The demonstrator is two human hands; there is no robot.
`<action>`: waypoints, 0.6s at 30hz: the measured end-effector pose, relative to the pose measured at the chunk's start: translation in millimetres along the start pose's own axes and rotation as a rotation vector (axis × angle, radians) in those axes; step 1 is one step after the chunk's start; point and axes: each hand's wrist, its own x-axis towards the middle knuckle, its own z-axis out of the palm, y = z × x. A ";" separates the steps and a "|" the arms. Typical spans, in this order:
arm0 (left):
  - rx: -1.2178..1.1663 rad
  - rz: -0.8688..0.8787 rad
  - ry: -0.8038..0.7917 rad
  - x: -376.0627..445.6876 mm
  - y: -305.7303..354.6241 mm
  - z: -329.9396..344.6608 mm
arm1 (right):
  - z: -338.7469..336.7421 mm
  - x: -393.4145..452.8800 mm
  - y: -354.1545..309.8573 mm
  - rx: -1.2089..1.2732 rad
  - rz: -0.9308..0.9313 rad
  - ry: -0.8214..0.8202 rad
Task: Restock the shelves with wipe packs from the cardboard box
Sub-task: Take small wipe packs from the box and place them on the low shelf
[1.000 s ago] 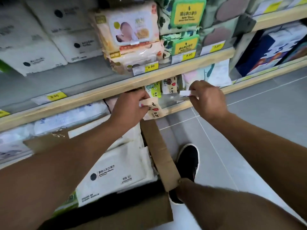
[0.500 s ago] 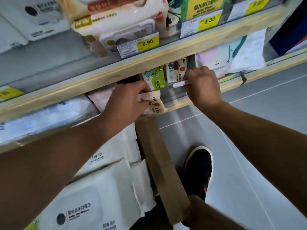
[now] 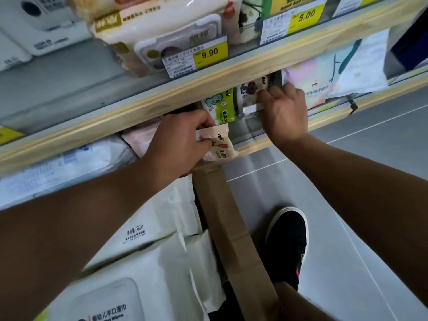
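My left hand [image 3: 178,141] pinches a small cream wipe pack [image 3: 220,144] with red print at the front edge of the lower shelf [image 3: 252,147]. My right hand [image 3: 284,112] reaches under the upper shelf board and grips a small white wipe pack [image 3: 251,92] with a cartoon print, standing next to a small green pack [image 3: 217,105]. Below my arms the cardboard box [image 3: 234,228] stands open, with large white wipe packs [image 3: 148,258] lying in it.
The upper shelf [image 3: 231,70] carries large cream packs [image 3: 162,35] behind yellow price tags [image 3: 209,54]. A pastel pack [image 3: 333,72] sits right of my right hand. White packs [image 3: 60,158] fill the lower shelf at left. My black shoe [image 3: 287,242] rests on grey floor tiles.
The view has dropped and closed in on the lower shelf. My right hand has pushed further in under the upper board; my left hand still holds the cream pack at the shelf edge.
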 end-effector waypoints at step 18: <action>0.025 -0.015 -0.023 1.8 -0.1 3.2 | 8.5 -23.4 -9.4 0.138 0.071 -0.362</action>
